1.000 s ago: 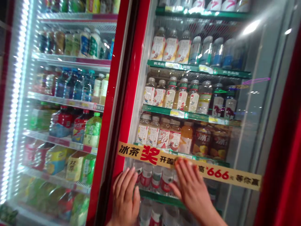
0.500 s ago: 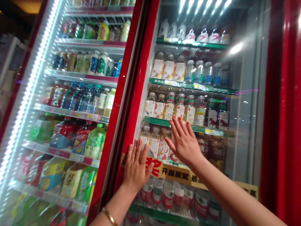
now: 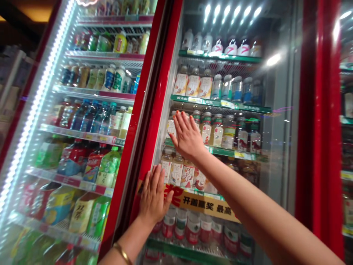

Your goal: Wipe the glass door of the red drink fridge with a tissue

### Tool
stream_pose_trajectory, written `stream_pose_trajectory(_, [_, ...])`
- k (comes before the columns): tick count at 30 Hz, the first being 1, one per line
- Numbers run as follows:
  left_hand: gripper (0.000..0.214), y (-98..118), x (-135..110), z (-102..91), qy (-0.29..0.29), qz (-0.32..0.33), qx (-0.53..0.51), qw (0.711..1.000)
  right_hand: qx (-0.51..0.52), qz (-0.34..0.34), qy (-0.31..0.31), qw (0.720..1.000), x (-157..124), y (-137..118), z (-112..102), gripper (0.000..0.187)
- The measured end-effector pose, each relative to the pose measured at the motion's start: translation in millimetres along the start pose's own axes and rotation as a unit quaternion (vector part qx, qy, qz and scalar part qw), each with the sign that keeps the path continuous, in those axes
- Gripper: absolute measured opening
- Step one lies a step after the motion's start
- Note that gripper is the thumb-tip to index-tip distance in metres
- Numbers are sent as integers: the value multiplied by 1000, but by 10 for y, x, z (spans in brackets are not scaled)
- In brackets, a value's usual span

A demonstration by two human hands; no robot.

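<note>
My left hand [image 3: 154,198], below a gold bangle [image 3: 122,254] on the wrist, lies flat with fingers stretched at the left edge of a glass fridge door [image 3: 278,132], over the end of a tan printed strip [image 3: 204,204]. Higher up and to the right, my right hand [image 3: 188,134] is spread, palm toward the same door, in front of a shelf of bottled drinks [image 3: 216,130]. Neither hand holds anything. Whether the right palm touches the glass I cannot tell. Some bottles are hidden behind the right hand and forearm.
A red frame [image 3: 162,92] borders the door on the left. Beyond it stands another lit fridge with several shelves of drinks [image 3: 106,165]. At the right edge, past a red post [image 3: 328,121], part of a further fridge shows. Lights reflect in the glass.
My right hand has moved left and up across the door, closer to the frame. The left hand stays at the door's edge. The view has shifted slightly to the right.
</note>
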State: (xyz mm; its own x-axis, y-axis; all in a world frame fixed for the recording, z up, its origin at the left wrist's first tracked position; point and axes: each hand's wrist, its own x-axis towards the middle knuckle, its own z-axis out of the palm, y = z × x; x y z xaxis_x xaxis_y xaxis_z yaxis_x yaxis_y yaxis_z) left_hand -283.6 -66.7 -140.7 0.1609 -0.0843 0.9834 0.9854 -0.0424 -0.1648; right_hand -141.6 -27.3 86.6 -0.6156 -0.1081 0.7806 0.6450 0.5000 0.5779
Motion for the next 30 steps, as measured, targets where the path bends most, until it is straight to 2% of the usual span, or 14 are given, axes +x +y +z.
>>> stream_pose_trajectory(3, [74,-36,18,-41,-3,15,-5,1000,18,-133,-9,991,-438,-227,33,66])
stream_pose_trajectory(6, [67,-86,74,-127,-3,18,-12,1000,9,-155,-15,988,-1143,92,-52,68])
stream_pose_trajectory(8, [59,-103,205,-183,-6,15,-19,1000,-16,-38,-2,999,-1463,630,-185,77])
stream_pose_trajectory(10, [52,-88,440,-200,-2,25,-28,999,-40,147,42,987,-1582,1142,-320,81])
stream_pose_trajectory(12, [53,-40,744,-153,9,49,-35,998,-54,276,91,955,-1582,1362,-387,82])
stream_pose_trajectory(13, [57,-9,898,-106,12,61,-35,997,-56,281,103,952,-1581,1332,-385,83])
stream_pose_trajectory(16, [73,76,1245,73,-18,73,-25,997,-47,102,63,992,-1733,941,-308,85])
stream_pose_trajectory(18, [79,100,1337,173,-47,69,-20,996,-35,-27,20,999,-1968,801,-289,85])
stream_pose_trajectory(20, [82,98,1341,232,-61,64,-16,996,-42,-42,6,998,-2209,963,-345,84])
stream_pose_trajectory(22, [83,86,1312,249,-62,60,-13,996,-64,86,23,994,-2340,1304,-430,83])
stream_pose_trajectory(24, [83,75,1289,238,-62,59,-13,996,-77,262,54,960,-2327,1543,-465,84])
stream_pose_trajectory(26, [83,67,1286,220,-63,60,-15,996,-70,331,70,938,-2246,1492,-420,86])
stream_pose_trajectory(27, [83,64,1290,212,-65,61,-17,996,-60,298,62,951,-2216,1376,-381,89])
stream_pose_trajectory(30, [83,66,1305,207,-67,64,-24,995,-26,50,-25,998,-2239,1062,-322,94])
